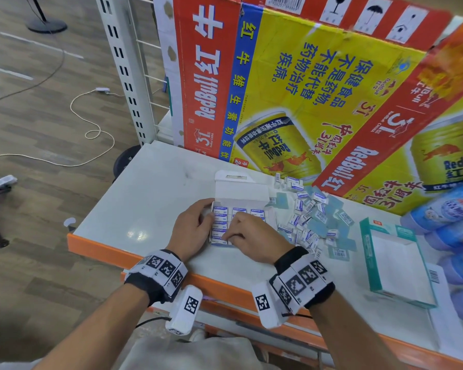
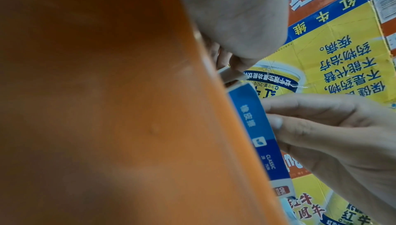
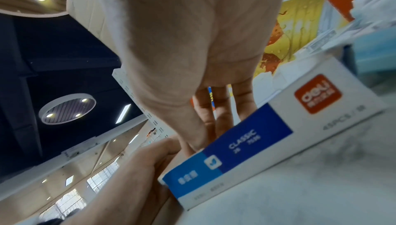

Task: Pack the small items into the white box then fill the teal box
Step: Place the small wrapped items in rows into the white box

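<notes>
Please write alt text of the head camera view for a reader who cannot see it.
Both hands, left hand and right hand, arrange small erasers in an open white box on a white table. A loose eraser pile and an empty teal box lie to the right.

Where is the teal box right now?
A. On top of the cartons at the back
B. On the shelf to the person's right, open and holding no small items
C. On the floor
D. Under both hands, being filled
B: the teal box lies open on the shelf right of the pile of erasers, its white inside bare, while both hands work at the white box.
</notes>
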A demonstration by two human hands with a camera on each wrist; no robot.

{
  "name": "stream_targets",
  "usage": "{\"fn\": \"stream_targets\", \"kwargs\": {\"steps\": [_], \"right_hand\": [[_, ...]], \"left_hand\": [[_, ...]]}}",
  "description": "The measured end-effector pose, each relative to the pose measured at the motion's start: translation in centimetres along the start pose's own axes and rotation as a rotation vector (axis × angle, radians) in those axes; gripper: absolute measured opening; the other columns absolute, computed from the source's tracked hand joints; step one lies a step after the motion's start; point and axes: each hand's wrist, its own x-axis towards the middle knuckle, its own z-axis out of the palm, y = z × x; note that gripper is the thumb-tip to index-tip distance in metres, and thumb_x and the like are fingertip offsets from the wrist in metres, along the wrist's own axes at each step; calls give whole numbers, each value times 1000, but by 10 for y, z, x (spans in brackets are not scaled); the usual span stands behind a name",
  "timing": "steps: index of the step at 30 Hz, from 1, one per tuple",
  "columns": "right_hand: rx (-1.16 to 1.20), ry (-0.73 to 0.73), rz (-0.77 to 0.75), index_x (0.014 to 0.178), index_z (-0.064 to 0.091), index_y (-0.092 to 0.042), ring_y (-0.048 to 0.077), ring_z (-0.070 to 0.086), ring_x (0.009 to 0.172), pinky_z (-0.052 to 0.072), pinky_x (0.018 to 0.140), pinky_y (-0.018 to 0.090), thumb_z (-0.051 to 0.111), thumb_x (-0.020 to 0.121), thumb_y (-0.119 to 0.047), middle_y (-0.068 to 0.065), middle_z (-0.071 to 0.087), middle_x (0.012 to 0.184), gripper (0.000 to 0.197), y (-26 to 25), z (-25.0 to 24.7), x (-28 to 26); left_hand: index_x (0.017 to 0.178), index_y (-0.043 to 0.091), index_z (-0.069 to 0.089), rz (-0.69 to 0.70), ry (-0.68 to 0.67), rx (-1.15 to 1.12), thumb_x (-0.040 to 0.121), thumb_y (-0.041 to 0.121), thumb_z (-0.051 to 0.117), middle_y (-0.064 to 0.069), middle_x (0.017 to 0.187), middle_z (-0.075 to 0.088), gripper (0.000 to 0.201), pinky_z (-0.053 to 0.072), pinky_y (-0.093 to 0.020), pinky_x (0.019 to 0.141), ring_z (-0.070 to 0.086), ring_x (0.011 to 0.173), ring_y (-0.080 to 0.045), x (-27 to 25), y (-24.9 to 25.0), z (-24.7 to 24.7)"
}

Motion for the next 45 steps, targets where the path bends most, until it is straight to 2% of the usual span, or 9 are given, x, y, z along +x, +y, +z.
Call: {"fn": "stream_targets", "kwargs": {"steps": [4, 10, 12, 22, 27, 31, 34, 38, 45], "right_hand": [[117, 186, 90, 103, 71, -14, 10, 52, 84, 36, 76, 17, 51, 93, -12, 0, 56, 97, 22, 19, -11, -10], [66, 428, 331, 98, 69, -11, 17, 54, 85, 43, 78, 27, 50, 89, -4, 2, 56, 91, 22, 62, -30, -34], [20, 392, 388, 100, 67, -10, 20, 54, 91, 44, 81, 28, 53, 86, -1, 3, 57, 92, 22, 73, -31, -40], [-173, 178, 403, 114, 66, -21, 26, 44, 108, 43, 92, 35, 56, 86, -7, 3, 61, 111, 33, 82, -27, -36], [-197, 227, 400, 107, 64, -18, 24, 45, 104, 44, 88, 36, 54, 90, -12, 3, 61, 107, 21, 82, -24, -38], [-11, 302, 467, 102, 54, -18, 21, 51, 95, 45, 77, 34, 49, 93, -15, 4, 58, 98, 11, 84, -26, -40], [173, 342, 425, 115, 46, -29, 21, 53, 75, 46, 70, 36, 44, 94, -10, 5, 54, 85, 28, 83, -32, -45], [286, 441, 351, 101, 52, -37, 4, 61, 73, 47, 63, 22, 43, 94, -6, -6, 54, 90, 33, 71, -38, -49], [618, 528, 316, 87, 62, -28, 14, 68, 69, 56, 67, 23, 66, 79, -3, 18, 69, 82, 26, 44, -29, -36]], "left_hand": [[121, 26, 57, -18, -7, 0, 91, 26, 46, 9, 102, 67, 32, 39, -8, 70, 60, 83, -10, 1, -2, 0], [122, 26, 56, -23, -13, -14, 91, 33, 43, 10, 97, 68, 34, 47, -20, 72, 62, 82, -8, -1, -3, 0], [121, 26, 57, -24, -13, -16, 87, 37, 41, 9, 97, 68, 39, 49, -25, 74, 63, 83, -8, 0, -3, 0], [119, 30, 57, 0, -10, 3, 86, 38, 40, 22, 93, 63, 37, 38, -1, 65, 58, 85, 9, 0, -2, -1], [120, 27, 56, 8, -14, 11, 86, 37, 39, 18, 96, 63, 40, 37, 0, 65, 57, 83, 14, 0, 0, -1], [121, 27, 56, -2, -21, 16, 86, 38, 38, 15, 99, 65, 41, 38, -3, 66, 57, 82, 12, -1, 1, -1], [121, 26, 56, 4, -18, 20, 87, 38, 38, 15, 98, 65, 41, 37, -2, 66, 58, 82, 10, -1, 0, 0], [122, 24, 56, -2, -26, 16, 87, 39, 37, 11, 101, 67, 43, 40, -9, 69, 60, 82, 0, -1, 0, 0], [122, 26, 55, -20, -21, 5, 87, 38, 37, 14, 99, 65, 41, 43, -12, 68, 60, 81, 3, -2, 2, 0]]}}
